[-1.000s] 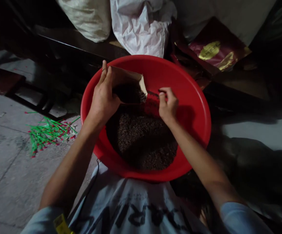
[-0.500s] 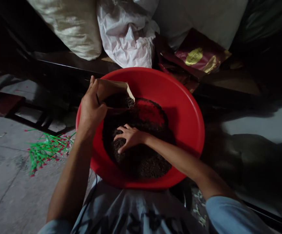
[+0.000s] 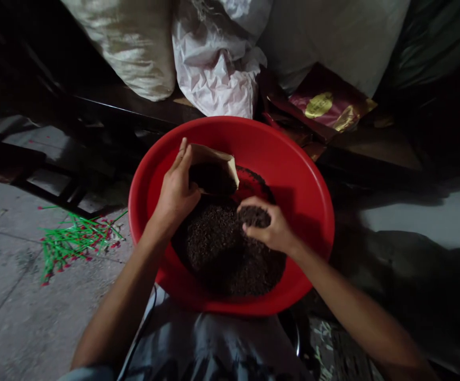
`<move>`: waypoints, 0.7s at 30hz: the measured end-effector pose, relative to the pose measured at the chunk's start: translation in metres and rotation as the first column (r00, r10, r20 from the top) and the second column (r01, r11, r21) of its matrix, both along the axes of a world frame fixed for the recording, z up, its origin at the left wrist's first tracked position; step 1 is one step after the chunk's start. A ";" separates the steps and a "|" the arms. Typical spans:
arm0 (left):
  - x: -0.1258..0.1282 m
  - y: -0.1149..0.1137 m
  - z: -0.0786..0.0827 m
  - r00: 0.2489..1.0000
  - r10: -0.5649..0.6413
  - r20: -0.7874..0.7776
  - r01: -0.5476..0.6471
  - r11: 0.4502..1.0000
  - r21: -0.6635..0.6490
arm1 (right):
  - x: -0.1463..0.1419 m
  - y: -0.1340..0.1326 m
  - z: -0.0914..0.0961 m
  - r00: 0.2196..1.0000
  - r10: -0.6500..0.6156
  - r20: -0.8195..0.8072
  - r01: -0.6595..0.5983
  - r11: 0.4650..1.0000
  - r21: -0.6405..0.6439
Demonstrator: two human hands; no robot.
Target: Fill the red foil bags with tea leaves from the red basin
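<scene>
A large red plastic basin rests on my lap, holding a heap of dark loose tea leaves. My left hand grips a small brown paper bag, mouth open toward the right, dark leaves showing inside. My right hand is cupped and closed around a handful of the dark leaves, lifted just above the heap and a little right of the bag's mouth.
White and beige sacks lean behind the basin, beside a maroon packet with a gold label. A bunch of green ties with red tips lies on the concrete floor at left. Dark furniture stands at the back left.
My right hand had spread flat on the heap; it has since closed on a handful and risen toward the bag. The left hand still holds the bag, shifted slightly right.
</scene>
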State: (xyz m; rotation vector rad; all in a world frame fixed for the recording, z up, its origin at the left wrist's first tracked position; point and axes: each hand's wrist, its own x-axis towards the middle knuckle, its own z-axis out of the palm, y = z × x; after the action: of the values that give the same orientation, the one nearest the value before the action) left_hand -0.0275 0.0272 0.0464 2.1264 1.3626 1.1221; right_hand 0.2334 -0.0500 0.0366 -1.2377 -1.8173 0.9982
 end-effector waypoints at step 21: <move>0.002 0.083 0.039 0.993 -0.090 0.072 0.068 0.962 0.263 | -0.023 0.200 0.026 0.790 -0.580 0.196 0.497 0.795 0.349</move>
State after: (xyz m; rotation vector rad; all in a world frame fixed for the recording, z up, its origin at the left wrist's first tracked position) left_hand -0.0256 0.1101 0.0853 2.2624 1.1347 1.4065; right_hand 0.2101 0.1503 0.0627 -1.6588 -1.5820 0.2244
